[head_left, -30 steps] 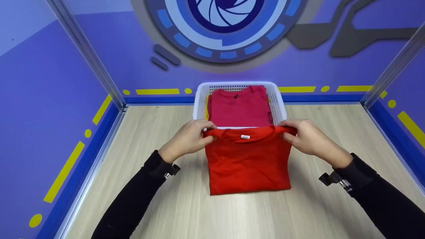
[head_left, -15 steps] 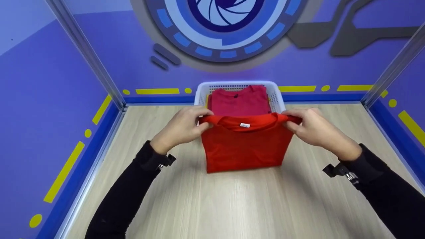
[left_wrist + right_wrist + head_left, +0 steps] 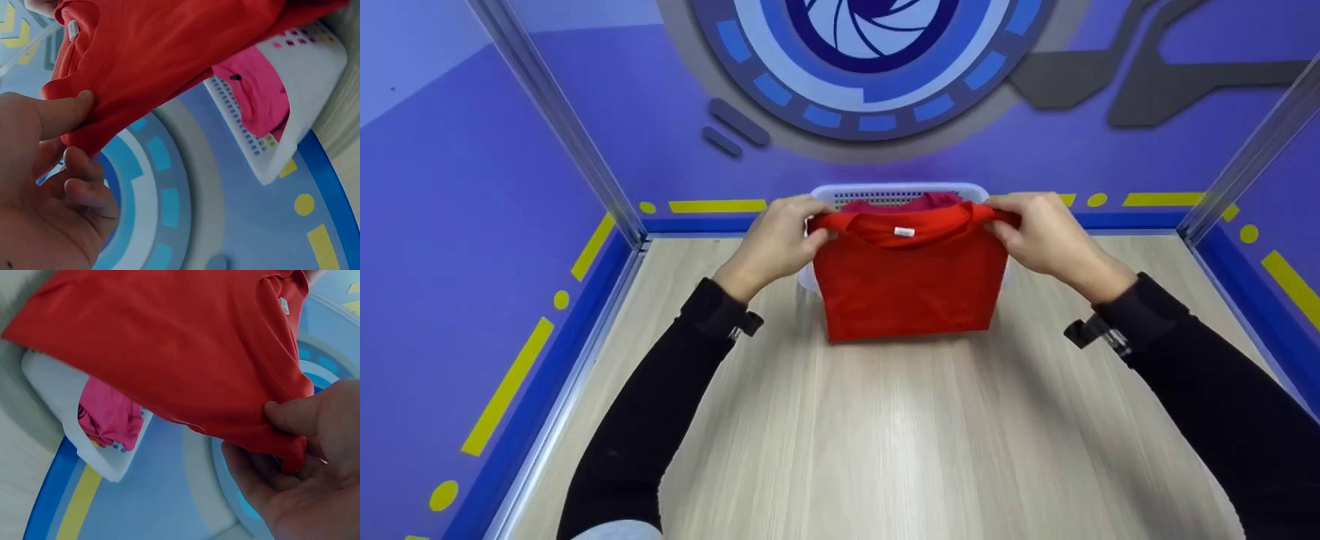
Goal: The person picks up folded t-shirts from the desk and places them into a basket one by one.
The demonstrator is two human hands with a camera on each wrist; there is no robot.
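A folded red T-shirt [image 3: 911,285] hangs in front of a white plastic basket [image 3: 900,189], its collar with a small white label uppermost. My left hand [image 3: 780,240] pinches the shirt's left shoulder corner between thumb and fingers, and my right hand [image 3: 1046,236] pinches the right one. Behind the collar, a crimson shirt [image 3: 934,201] shows inside the basket. Both wrist views show the red shirt held apart from the basket, with the crimson shirt [image 3: 253,93] visible past its edge. Most of the basket's front is hidden by the red shirt.
The basket stands on a light wood table [image 3: 877,435] near the blue back wall [image 3: 720,176]. A blue side wall [image 3: 457,247] with yellow marks rises at the left, and another stands at the right. Black sleeves cover both forearms.
Both hands have carried the red T-shirt up and away from me, off the table and in front of the basket. It now covers most of the crimson shirt from the head view.
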